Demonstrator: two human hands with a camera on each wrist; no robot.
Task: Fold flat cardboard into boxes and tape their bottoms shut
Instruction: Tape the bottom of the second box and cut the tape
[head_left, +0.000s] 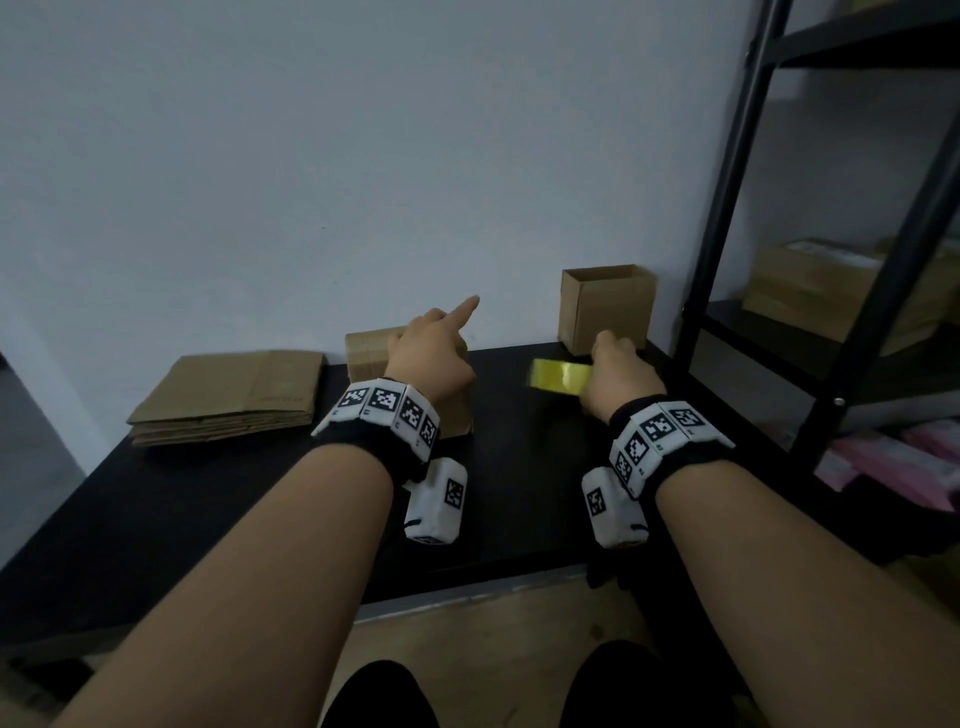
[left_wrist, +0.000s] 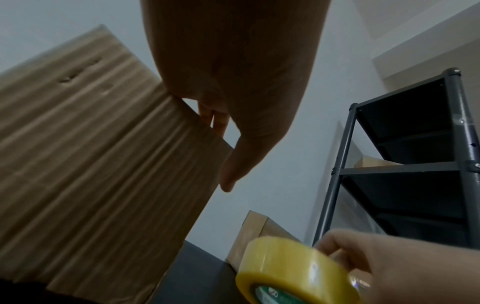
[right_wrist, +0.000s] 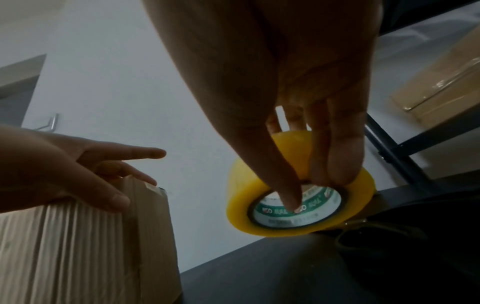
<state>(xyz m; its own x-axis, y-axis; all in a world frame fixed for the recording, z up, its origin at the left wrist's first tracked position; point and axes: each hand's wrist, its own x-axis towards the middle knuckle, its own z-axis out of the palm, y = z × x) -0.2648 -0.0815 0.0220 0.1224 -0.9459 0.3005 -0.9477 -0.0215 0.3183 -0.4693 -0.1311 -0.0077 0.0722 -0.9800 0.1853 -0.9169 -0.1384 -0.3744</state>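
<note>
A folded cardboard box (head_left: 363, 358) stands on the black table (head_left: 519, 467) near the wall. My left hand (head_left: 431, 353) grips its top right corner, thumb on the near face and fingers over the top, with the index finger pointing up free. The left wrist view shows the box (left_wrist: 91, 164) under that hand (left_wrist: 233, 102). To its right, my right hand (head_left: 618, 374) holds a yellow tape roll (head_left: 558, 375) just above the table, thumb in the core and fingers over the outside. The roll (right_wrist: 239, 197), the right hand (right_wrist: 324, 144) and the box (right_wrist: 78, 246) show in the right wrist view.
A stack of flat cardboard (head_left: 234, 395) lies at the table's left. An upright open box (head_left: 605, 306) stands by the wall behind the tape. A dark metal shelf (head_left: 727, 208) with cartons (head_left: 810, 286) rises on the right, close to my right hand.
</note>
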